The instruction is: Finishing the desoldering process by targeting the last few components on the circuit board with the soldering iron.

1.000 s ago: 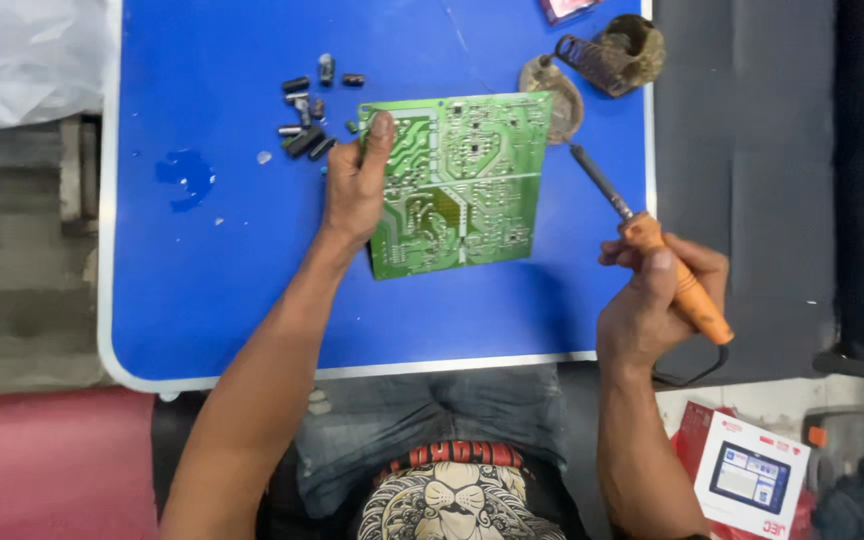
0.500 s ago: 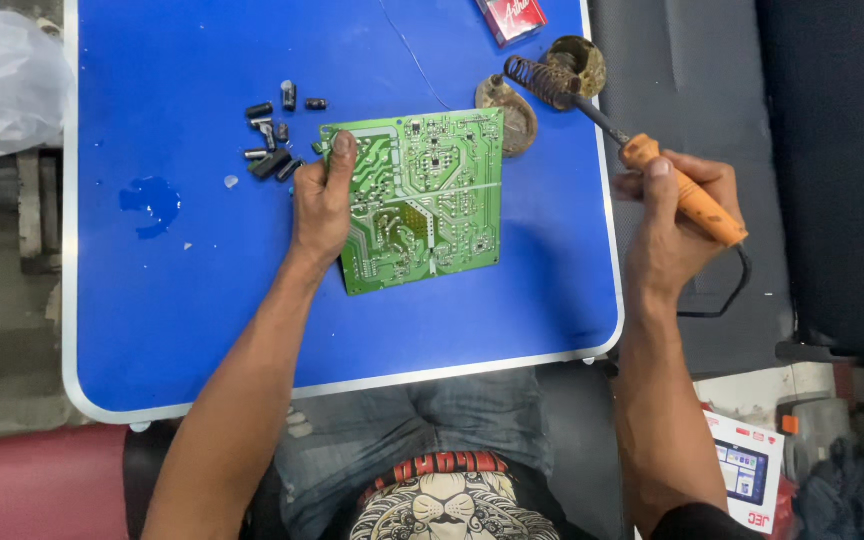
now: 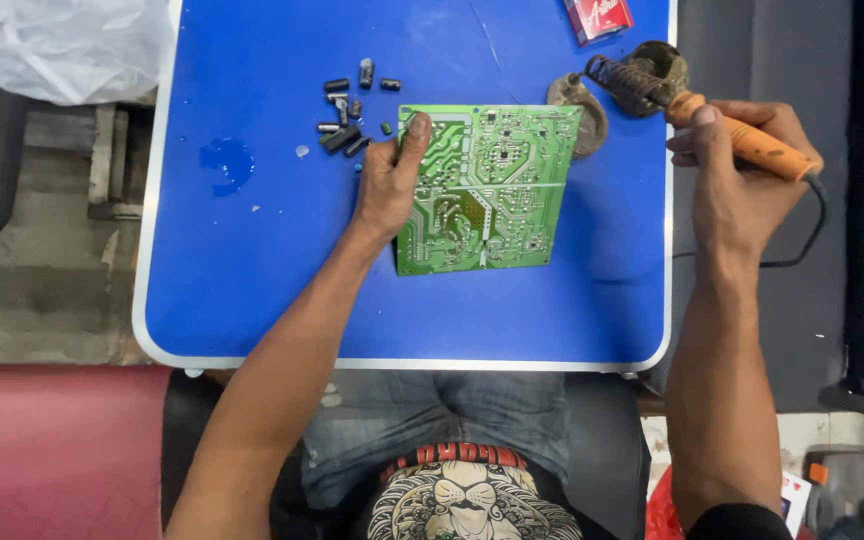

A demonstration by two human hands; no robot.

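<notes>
Green circuit board (image 3: 487,190) lies flat on the blue desk (image 3: 252,280), solder side up, roughly centre-right of the top. Left hand (image 3: 390,180) holds its left edge: thumb on top of the board near the far-left corner, fingers curled under or along the edge, grip pinching the board. Right hand (image 3: 742,175) is off the right edge of the desk, grip wrapped tight around the orange handle of a soldering iron (image 3: 722,125). Iron's metal end points left and far, sitting in the coiled holder of a stand (image 3: 642,75) at the far-right corner of the desk. Black cord (image 3: 812,225) runs from the handle's right end, looping near behind the hand. Round brownish pad (image 3: 580,105) lies just beside the board's far-right corner, touching or slightly under it. Small pile of dark cylindrical parts (image 3: 347,105) lies far-left of the board, just beyond the left hand's knuckles. Wet-looking smear (image 3: 224,160) further left on the desk. Red packet (image 3: 597,15) at the far edge, cut by the frame. White plastic sheet (image 3: 62,45) off the desk at far left. Jeans and a printed shirt show at the near edge.
</notes>
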